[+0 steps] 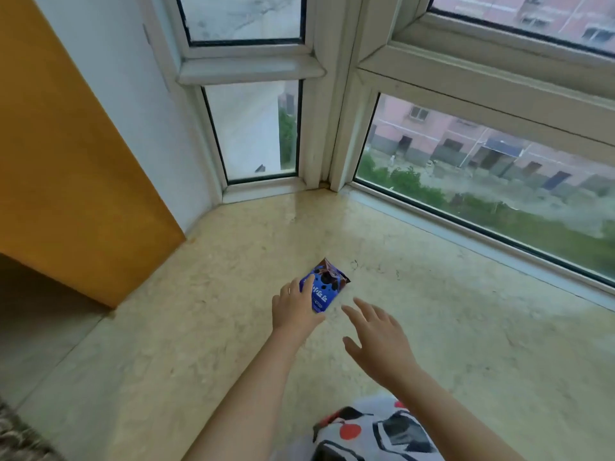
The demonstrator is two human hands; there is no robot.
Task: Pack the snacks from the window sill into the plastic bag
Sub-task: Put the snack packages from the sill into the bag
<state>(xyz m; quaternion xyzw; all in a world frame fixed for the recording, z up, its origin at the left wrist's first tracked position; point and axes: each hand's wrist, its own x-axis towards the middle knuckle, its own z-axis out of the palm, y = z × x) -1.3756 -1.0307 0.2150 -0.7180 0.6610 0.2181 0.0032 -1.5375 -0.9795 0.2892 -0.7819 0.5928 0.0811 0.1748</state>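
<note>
A small blue snack packet (324, 287), printed with dark cookie shapes and brown at its far crimped end, sits out in the middle of the beige stone window sill (432, 327), well away from the inner corner where the two white window frames (327, 128) meet. The left hand (294, 309) is on the packet's near left side: the thumb lies across the blue face and the fingers curl around the near edge, so the hand is clamped on the packet. Whether the packet is lifted or resting on the stone cannot be told. The right hand (377, 337) hovers just to the right of the packet, palm down, fingers spread apart and holding nothing, its fingertips near the packet but not touching it. Both bare forearms reach in from the sill's near edge. At that near edge, under the right forearm, lies a white fabric (382, 430) with black and red print. An orange panel (66, 161) stands against the wall at the sill's left end.
</note>
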